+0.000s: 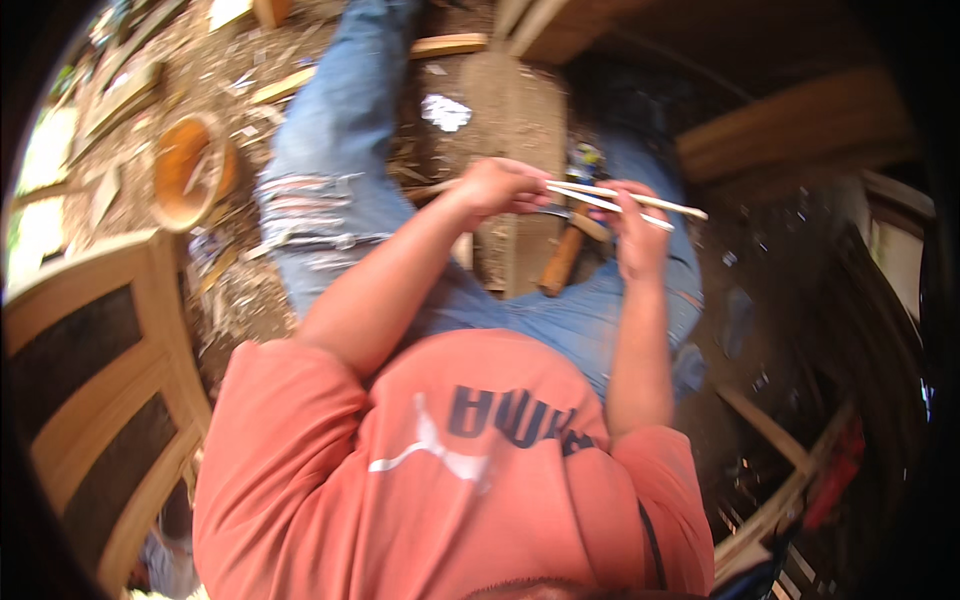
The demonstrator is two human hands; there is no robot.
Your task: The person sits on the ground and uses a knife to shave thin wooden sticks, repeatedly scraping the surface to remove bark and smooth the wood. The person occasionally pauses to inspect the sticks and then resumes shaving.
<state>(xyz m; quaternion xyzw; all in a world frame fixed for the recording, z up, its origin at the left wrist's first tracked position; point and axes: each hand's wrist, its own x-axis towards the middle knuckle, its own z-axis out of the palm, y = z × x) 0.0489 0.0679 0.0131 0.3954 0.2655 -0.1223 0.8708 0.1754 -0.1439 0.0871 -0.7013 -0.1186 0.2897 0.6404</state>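
Note:
Two thin pale wooden sticks [683, 208] run side by side between my hands, over my lap, spreading slightly apart toward the right. My left hand [503, 188] is closed on their left ends. My right hand [638, 228] is closed around them farther along, and their right ends stick out past it. Something blue shows by my right fingers, too small to name. Below the sticks lies a tool with a brown wooden handle [563, 260], perhaps a hammer; its head is partly hidden. A wooden plank [510, 120] stretches away between my legs.
An orange-brown bucket [195, 175] lies among wood shavings and scraps at the far left. A panelled wooden frame [160, 320] stands near my left side. Large wooden boards [800, 120] rise at the far right. Slim wooden bars [765, 430] lie at the near right.

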